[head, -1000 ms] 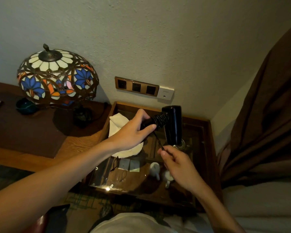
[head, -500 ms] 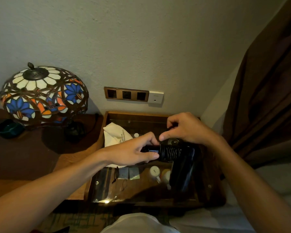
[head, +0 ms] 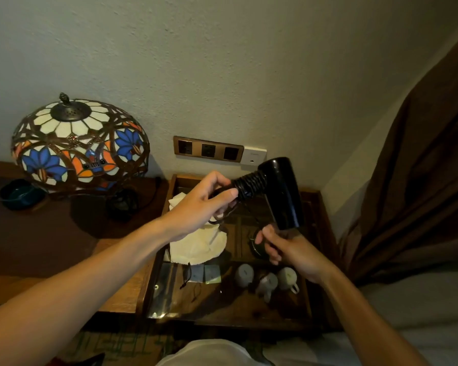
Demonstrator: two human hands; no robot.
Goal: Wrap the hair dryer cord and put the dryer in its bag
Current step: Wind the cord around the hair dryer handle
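Bare forearms, no sleeves (white top (head: 204, 353) below).

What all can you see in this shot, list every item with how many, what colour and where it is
hair dryer: one, black, held up over the tray, cord coiled round its handle
cloth bag: one, cream, lying in the tray's left part
tray: one, brown wood, on the low table below the sockets
cups: three, pale, in the tray's near right part
sachets: two, pale, in the tray beside the cups
lamp: one, stained glass in white, blue and orange, on the left table
dish: one, dark teal, left of the lamp
socket panel: one, bronze, on the wall
curtain: one, brown, at right
left hand: grips the wrapped handle
right hand: pinches the loose cord end below the dryer
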